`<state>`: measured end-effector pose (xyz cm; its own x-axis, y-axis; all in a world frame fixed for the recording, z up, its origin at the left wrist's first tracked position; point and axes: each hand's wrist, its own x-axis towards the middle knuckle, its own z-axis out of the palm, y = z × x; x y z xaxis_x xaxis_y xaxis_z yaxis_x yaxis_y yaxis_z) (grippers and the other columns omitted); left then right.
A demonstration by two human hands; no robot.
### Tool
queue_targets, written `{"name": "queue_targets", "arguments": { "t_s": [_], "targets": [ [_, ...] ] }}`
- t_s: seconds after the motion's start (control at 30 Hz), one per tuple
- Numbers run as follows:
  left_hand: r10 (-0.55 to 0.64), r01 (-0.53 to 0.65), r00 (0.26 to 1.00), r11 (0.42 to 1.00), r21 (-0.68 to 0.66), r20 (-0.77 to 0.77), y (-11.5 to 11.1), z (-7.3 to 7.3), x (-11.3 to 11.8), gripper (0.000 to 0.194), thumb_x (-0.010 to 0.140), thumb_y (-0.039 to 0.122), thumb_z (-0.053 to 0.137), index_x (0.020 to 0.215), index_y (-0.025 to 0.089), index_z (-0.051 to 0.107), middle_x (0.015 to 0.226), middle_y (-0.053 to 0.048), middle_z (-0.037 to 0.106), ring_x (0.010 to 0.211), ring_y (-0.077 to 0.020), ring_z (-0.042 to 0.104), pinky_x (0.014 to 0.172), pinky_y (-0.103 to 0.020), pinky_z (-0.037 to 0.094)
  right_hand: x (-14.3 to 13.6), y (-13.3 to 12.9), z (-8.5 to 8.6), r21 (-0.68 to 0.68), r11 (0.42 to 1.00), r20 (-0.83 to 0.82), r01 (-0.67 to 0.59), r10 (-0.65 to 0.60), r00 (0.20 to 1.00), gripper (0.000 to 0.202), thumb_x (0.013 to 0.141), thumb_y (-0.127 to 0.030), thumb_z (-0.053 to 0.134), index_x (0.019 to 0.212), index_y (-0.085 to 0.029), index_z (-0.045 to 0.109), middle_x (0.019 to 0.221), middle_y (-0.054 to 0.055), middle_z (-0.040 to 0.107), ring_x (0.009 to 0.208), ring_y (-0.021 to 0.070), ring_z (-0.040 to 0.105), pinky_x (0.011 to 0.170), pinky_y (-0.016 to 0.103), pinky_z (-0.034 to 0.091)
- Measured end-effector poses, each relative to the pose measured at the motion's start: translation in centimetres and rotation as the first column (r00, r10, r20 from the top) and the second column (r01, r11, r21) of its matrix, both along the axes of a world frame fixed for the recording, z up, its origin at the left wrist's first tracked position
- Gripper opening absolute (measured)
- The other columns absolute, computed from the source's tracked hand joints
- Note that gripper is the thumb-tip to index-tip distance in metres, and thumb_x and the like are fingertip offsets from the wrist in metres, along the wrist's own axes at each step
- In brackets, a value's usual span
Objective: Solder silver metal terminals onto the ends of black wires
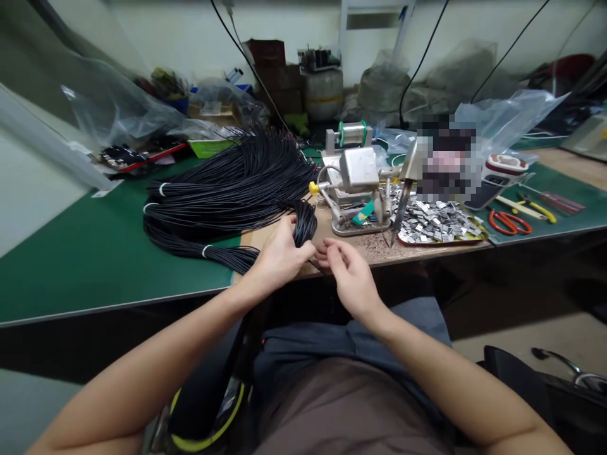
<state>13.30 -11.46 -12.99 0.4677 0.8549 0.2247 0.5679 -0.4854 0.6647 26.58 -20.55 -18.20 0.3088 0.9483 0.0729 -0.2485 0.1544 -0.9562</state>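
The green worktop (95,253) is crowded. The left hand (279,256) pinches the black wires (227,189) (a big bundle); the right hand (348,278) is loosely open. A tug might tangle them.

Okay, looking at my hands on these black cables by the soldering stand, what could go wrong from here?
The soldering iron points down just beyond your right hand; a reach forward might touch its tip. Your left hand rests on the black cable bundle, whose loose ends may tangle or slide off the table edge. A snag could upset the tray of metal pieces.
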Motion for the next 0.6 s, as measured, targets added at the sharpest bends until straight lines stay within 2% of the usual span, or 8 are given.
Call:
{"name": "queue_targets", "arguments": {
  "t_s": [0.07, 0.17, 0.2, 0.27, 0.37, 0.47, 0.53, 0.6],
  "targets": [
    [-0.043, 0.042, 0.998, 0.998, 0.047, 0.038, -1.0, -0.3, -0.5, 0.044, 0.088, 0.024, 0.055, 0.13, 0.012, 0.051, 0.119, -0.013, 0.068, 0.107, -0.0239, 0.067, 0.094, -0.036, 0.053, -0.6, 2.7, 1.6, -0.059, 0.991, -0.136, -0.122, 0.114, 0.984, 0.05, 0.1, -0.06, 0.06, 0.112, -0.011, 0.066, 0.105, 0.012, 0.073, 0.091, 0.0189, 0.072, 0.086, 0.033, 0.058],
    [-0.092, 0.085, 0.994, 0.99, 0.113, 0.053, -2.6, -1.1, -1.1, 0.044, 0.091, 0.026, 0.052, 0.132, 0.011, 0.048, 0.122, -0.018, 0.066, 0.111, -0.0278, 0.067, 0.095, -0.04, 0.052, -1.0, 6.2, 4.0, -0.15, 0.91, -0.456, -0.386, 0.283, 0.844, 0.047, 0.106, -0.057, 0.051, 0.092, -0.013, 0.062, 0.085, 0.007, 0.071, 0.076, 0.0162, 0.069, 0.071, 0.03, 0.057],
    [-0.096, 0.088, 0.994, 0.987, 0.135, 0.054, -3.1, -1.4, -1.2, 0.048, 0.091, 0.026, 0.051, 0.136, 0.01, 0.046, 0.124, -0.02, 0.065, 0.113, -0.03, 0.066, 0.096, -0.042, 0.052, -1.0, 7.1, 4.7, -0.143, 0.888, -0.526, -0.437, 0.306, 0.794, 0.046, 0.107, -0.055, 0.051, 0.087, -0.014, 0.059, 0.08, 0.006, 0.069, 0.073, 0.0154, 0.068, 0.069, 0.03, 0.057],
    [-0.086, 0.075, 0.994, 0.984, 0.163, 0.063, -3.9, -2.3, -1.5, 0.053, 0.09, 0.025, 0.051, 0.139, 0.009, 0.041, 0.123, -0.022, 0.063, 0.114, -0.0329, 0.066, 0.095, -0.045, 0.052, -1.2, 8.2, 5.9, -0.086, 0.881, -0.57, -0.465, 0.34, 0.748, 0.038, 0.107, -0.045, 0.055, 0.084, -0.014, 0.056, 0.073, 0.003, 0.066, 0.065, 0.0115, 0.064, 0.065, 0.026, 0.056],
    [-0.06, 0.044, 0.992, 0.988, 0.147, 0.108, -4.7, -3.5, -1.9, 0.042, 0.09, 0.028, 0.052, 0.128, 0.014, 0.041, 0.104, -0.016, 0.065, 0.095, -0.031, 0.07, 0.084, -0.043, 0.054, -1.8, 8.4, 7.0, 0.003, 0.905, -0.522, -0.425, 0.364, 0.772, 0.022, 0.1, -0.027, 0.067, 0.086, -0.012, 0.057, 0.062, -0.005, 0.056, 0.05, 0.0051, 0.052, 0.052, 0.017, 0.046],
    [-0.085, 0.071, 0.979, 0.994, 0.082, 0.187, -4.6, -4.0, -2.3, 0.029, 0.092, 0.032, 0.055, 0.114, 0.019, 0.041, 0.094, -0.009, 0.063, 0.085, -0.0251, 0.068, 0.078, -0.038, 0.054, -2.5, 7.0, 7.6, 0.119, 0.924, -0.426, -0.364, 0.378, 0.821, 0.032, 0.09, -0.027, 0.077, 0.075, -0.016, 0.051, 0.053, -0.008, 0.047, 0.041, 0.0051, 0.041, 0.042, 0.018, 0.036],
    [-0.15, 0.144, 0.959, 0.989, 0.04, 0.239, -3.9, -3.6, -2.4, 0.035, 0.089, 0.036, 0.065, 0.111, 0.02, 0.043, 0.098, -0.007, 0.062, 0.089, -0.023, 0.066, 0.082, -0.038, 0.054, -2.7, 5.7, 7.7, 0.241, 0.918, -0.285, -0.314, 0.376, 0.882, 0.041, 0.088, -0.035, 0.079, 0.073, -0.018, 0.046, 0.052, -0.007, 0.046, 0.04, 0.0065, 0.041, 0.04, 0.021, 0.036],
    [-0.272, 0.285, 0.922, 0.959, -0.008, 0.277, -2.7, -2.6, -2.5, 0.057, 0.075, 0.05, 0.083, 0.109, 0.019, 0.049, 0.101, -0.008, 0.062, 0.096, -0.0244, 0.064, 0.086, -0.038, 0.055, -2.5, 4.2, 7.6, 0.324, 0.905, -0.105, -0.276, 0.325, 0.94, 0.043, 0.089, -0.044, 0.079, 0.078, -0.02, 0.046, 0.053, -0.007, 0.047, 0.041, 0.0076, 0.042, 0.042, 0.022, 0.038]
  ]
}}
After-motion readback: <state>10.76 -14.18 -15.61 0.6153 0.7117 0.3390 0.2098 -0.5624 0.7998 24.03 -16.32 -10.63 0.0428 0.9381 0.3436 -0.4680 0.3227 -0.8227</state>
